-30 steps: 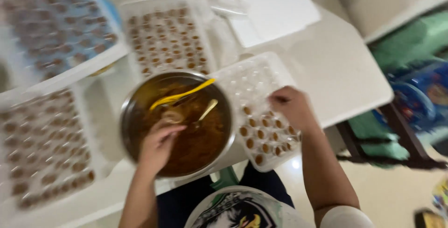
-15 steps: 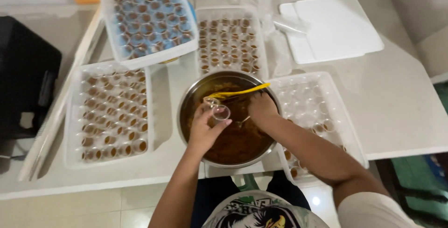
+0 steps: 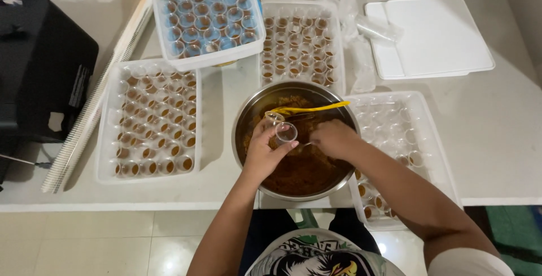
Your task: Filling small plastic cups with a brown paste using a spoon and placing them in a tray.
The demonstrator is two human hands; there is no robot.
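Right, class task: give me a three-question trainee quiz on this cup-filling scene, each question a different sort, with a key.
1. True or false: the left hand holds a small clear cup over the steel bowl.
2. What colour is the spatula lying across the bowl? A green, B yellow, C red.
3. Fill in: the right hand is inside the ____, over the brown mixture.

Key: 1 true; 2 B; 3 bowl.

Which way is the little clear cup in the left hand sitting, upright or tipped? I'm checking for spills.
Tipped. The small clear cup in the left hand shows its round mouth sideways toward the camera, over the metal bowl.
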